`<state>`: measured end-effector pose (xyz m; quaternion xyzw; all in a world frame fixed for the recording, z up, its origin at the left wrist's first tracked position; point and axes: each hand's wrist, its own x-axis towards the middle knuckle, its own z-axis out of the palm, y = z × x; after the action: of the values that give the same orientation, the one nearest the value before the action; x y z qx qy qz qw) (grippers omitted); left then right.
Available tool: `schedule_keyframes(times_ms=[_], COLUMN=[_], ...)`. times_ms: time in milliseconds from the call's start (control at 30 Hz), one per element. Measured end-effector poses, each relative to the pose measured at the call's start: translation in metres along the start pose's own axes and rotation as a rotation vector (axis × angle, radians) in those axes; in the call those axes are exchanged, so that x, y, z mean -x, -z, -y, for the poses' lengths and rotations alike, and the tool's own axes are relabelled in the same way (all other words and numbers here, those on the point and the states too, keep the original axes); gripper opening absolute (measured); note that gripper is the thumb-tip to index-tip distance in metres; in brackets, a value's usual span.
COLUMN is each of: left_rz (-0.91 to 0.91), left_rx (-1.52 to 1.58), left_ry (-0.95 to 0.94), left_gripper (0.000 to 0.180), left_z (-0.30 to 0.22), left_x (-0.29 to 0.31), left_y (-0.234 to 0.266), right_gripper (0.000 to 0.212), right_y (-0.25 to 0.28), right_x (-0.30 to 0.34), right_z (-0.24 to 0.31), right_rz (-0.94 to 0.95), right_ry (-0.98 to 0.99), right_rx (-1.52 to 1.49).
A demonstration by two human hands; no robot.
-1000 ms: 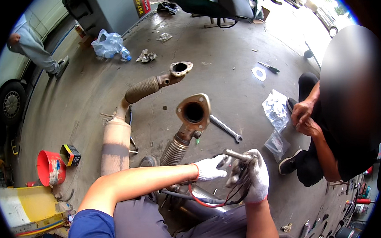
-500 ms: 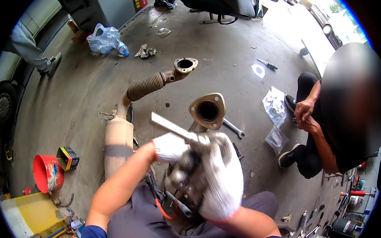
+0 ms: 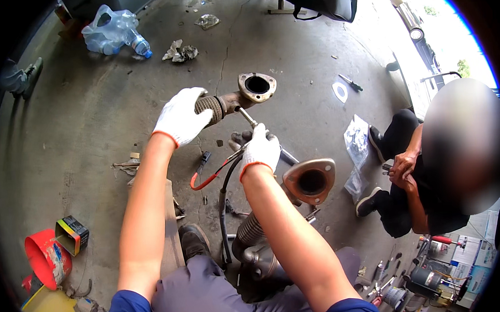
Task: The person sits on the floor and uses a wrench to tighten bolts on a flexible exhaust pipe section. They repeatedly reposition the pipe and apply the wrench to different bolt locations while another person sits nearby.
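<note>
My left hand (image 3: 181, 117), in a white knit glove, wraps round the ribbed flex section (image 3: 212, 108) of a rusty exhaust pipe with a flange (image 3: 257, 86) at its end. My right hand (image 3: 261, 150), gloved with dark grey fingertips, closes on an oxygen sensor (image 3: 247, 116). The sensor's tip is at the small side port just below the flange; whether it is inside I cannot tell. From that hand its cable (image 3: 225, 192) trails down, partly red-sleeved, with a black connector (image 3: 205, 158). A second exhaust pipe with a three-hole flange (image 3: 310, 182) stands beside my right forearm.
A person (image 3: 412, 170) crouches at the right, hands together. Plastic bags (image 3: 356, 150), a screwdriver (image 3: 351, 83) and a white gasket (image 3: 340, 92) lie on the floor. Bagged bottles (image 3: 113, 32) are far left, a red bucket (image 3: 46, 260) near left, tools (image 3: 384, 284) near right.
Both hands have left the near exhaust pipe and a silver bar-like tool there. My left hand has moved forward onto the far pipe; my right now holds the sensor by its port.
</note>
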<state>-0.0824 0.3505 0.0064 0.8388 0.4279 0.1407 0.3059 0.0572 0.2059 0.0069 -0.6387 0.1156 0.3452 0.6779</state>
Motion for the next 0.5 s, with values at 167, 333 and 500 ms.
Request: schedule_keyframes(times_ms=[167,333,500], left_rz=[0.278,0.382,0.338], left_rx=[-0.070,-0.114,-0.127], left_ry=[-0.102,-0.074,-0.055], left_gripper=[0.091,0.087,0.077], left_z=[0.015,0.017,0.016], left_x=[-0.050,-0.065,-0.059], left_y=[-0.023,-0.037,-0.042], right_gripper=[0.028,0.029,0.030], right_y=[-0.008,-0.021,-0.028], right_x=[-0.024,-0.029,-0.035], right_z=[-0.011,-0.016,-0.015], right_rz=[0.004,-0.016,-0.024], right_ry=[0.003,0.011,0.008], right_rx=[0.054,0.055,0.068])
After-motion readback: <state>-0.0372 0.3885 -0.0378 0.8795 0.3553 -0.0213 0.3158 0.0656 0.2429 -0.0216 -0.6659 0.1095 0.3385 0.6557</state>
